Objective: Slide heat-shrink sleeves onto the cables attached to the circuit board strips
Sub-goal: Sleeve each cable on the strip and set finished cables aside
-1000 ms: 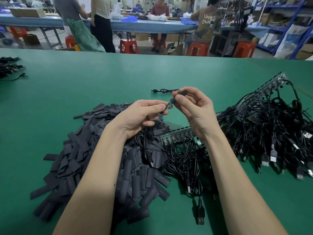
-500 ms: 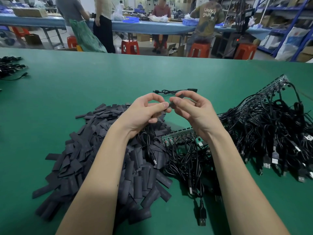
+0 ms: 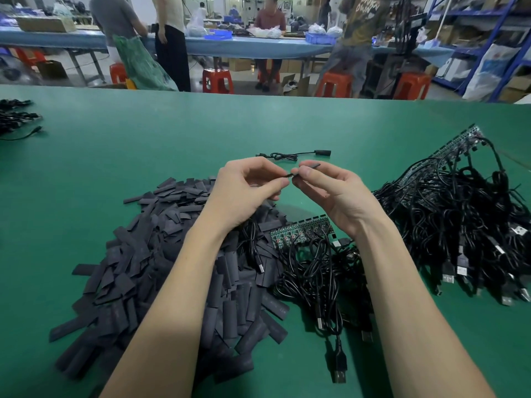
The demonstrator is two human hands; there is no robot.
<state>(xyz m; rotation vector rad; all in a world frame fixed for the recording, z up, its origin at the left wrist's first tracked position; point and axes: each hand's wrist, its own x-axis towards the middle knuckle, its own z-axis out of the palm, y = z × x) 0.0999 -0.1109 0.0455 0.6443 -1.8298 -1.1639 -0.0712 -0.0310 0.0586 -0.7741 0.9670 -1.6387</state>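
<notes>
Head view: both my hands pinch small parts above the sleeve pile (image 3: 172, 254).
My left hand (image 3: 244, 191) pinches a cable end (image 3: 287, 175); my right hand (image 3: 330, 191) pinches a heat-shrink sleeve (image 3: 311, 166).

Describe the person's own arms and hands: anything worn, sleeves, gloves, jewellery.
Both forearms are bare as far as the bottom of the frame; no sleeve edge shows. The left hand and right hand wear no gloves, and no rings, watch or wristbands are visible. The fingernails look short and unpainted.
</notes>
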